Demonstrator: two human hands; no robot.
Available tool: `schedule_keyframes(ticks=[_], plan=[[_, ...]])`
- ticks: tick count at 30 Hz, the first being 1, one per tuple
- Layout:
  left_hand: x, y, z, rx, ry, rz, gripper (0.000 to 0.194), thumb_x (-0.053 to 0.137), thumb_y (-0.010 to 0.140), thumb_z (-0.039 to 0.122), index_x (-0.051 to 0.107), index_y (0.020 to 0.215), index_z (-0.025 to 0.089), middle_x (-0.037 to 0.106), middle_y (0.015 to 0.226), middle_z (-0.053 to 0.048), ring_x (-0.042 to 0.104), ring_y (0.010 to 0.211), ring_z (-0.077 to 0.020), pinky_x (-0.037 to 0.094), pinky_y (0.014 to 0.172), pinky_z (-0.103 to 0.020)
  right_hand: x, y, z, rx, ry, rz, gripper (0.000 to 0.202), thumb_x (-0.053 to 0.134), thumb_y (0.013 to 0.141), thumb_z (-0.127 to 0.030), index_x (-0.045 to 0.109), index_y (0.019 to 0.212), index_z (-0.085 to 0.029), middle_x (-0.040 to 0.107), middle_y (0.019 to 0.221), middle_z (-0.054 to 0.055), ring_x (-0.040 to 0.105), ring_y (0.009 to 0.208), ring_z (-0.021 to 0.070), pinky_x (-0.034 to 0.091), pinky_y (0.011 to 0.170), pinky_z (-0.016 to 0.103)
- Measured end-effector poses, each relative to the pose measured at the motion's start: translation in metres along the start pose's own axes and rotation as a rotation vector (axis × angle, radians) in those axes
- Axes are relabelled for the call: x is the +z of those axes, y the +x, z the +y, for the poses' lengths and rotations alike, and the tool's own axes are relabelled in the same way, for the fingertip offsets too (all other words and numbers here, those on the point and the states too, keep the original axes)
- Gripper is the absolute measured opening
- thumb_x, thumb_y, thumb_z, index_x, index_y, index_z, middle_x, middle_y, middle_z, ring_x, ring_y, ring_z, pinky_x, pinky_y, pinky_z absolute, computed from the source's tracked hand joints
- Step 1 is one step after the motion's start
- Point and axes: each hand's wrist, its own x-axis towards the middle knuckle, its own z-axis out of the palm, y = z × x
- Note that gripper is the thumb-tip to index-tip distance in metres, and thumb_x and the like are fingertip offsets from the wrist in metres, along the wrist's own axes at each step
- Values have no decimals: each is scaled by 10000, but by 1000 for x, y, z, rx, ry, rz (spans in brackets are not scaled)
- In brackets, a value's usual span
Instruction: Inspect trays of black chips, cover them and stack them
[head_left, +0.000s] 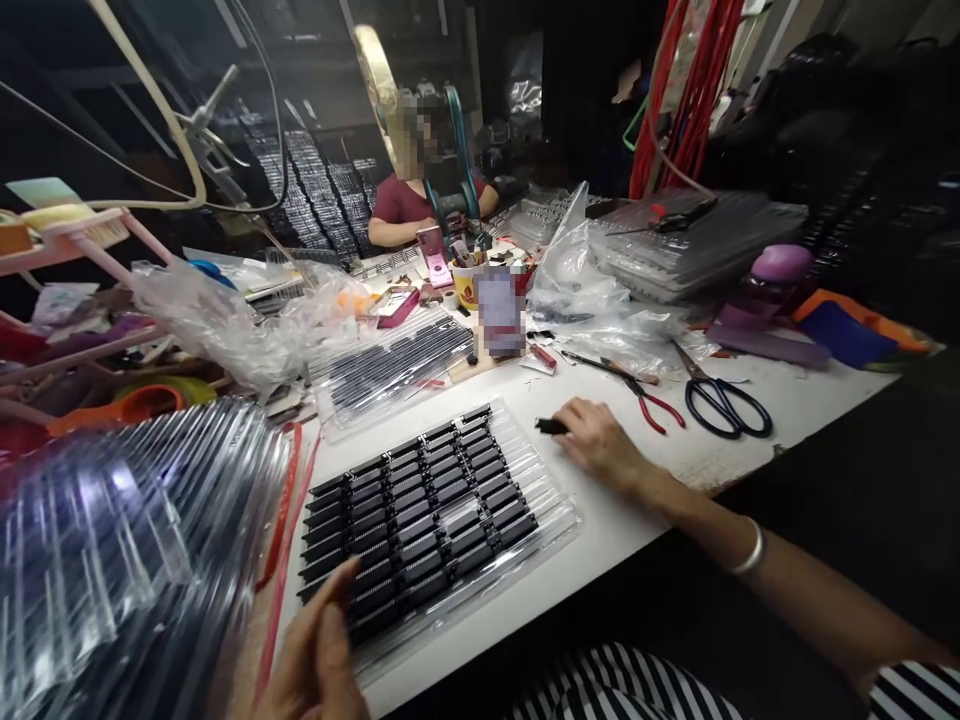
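A clear plastic tray [559, 510] lies on the white table, with several rows of small black ribbed parts [409, 505] in it. Beyond the tray's right side, my right hand [600, 440] pinches a small black part [551, 426] just above or on the tabletop. My left hand [319, 650] is at the tray's near left corner, its thumb and forefinger raised beside the black parts. Nothing shows between those fingers; the other fingers are partly cut off by the frame's lower edge.
Stacked clear trays [127, 540] fill the left. Another tray of dark strips [397, 365] lies behind. Red-handled pliers [652, 402] and scissors [724, 400] lie at the right. Plastic bags, a yellow cup [466, 285] and a seated person [397, 212] are across the table.
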Motion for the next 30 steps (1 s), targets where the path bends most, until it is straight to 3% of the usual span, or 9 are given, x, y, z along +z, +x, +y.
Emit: schedule_keyframes(ticks=[5,7,9,13,17,22,26,30], plan=[[53,-33,28,-25,-365,-530,415,645,786,351,597,1191,276,685,1057,-41,655,791,-173,541,683,-278,-16,-32,-70,-367,302,75,177,499,889,-177,579,1040,-130,623,944,94,551,892,185,447,790,336],[67,-36,29,-34,-457,-601,335,637,798,319,622,1127,257,688,1014,-49,651,714,-158,533,585,-256,-22,-37,-72,-417,424,81,206,496,896,-185,570,1078,-124,619,960,101,557,919,188,455,812,351],[75,-34,28,-76,-509,-595,246,620,814,311,634,1046,230,695,872,-37,639,634,-146,517,532,-242,-26,-37,-50,-323,436,68,242,521,892,-226,570,1115,-144,612,1016,98,561,967,186,467,840,341],[80,-22,27,-207,-507,-558,276,644,794,353,610,1027,207,627,616,18,653,638,-158,529,603,-248,-27,-33,38,102,133,195,205,449,915,-221,627,991,-155,640,940,92,596,901,205,492,815,357],[91,-9,35,-204,-511,-578,351,672,760,385,593,1052,208,661,698,-2,670,695,-179,544,636,-275,-26,-28,104,231,5,196,261,400,890,-139,660,913,-129,661,903,130,600,921,258,469,857,438],[105,-8,38,-151,-548,-554,294,687,744,374,622,974,202,673,808,-32,673,701,-185,548,602,-277,-23,-4,129,286,-78,27,244,442,901,-106,614,1073,-123,650,1059,94,582,1020,199,456,909,382],[104,-15,30,-113,-540,-472,267,680,753,362,641,969,211,664,859,-35,658,676,-167,540,593,-274,-21,25,147,422,-119,-91,220,554,896,-310,604,1033,-145,627,1025,62,613,883,175,512,782,376],[102,-20,29,-139,-549,-424,242,671,765,352,645,963,215,646,879,-30,646,689,-156,533,602,-266,-22,43,162,516,-105,-133,194,566,885,-319,607,961,-145,627,948,44,605,809,154,512,728,347]])
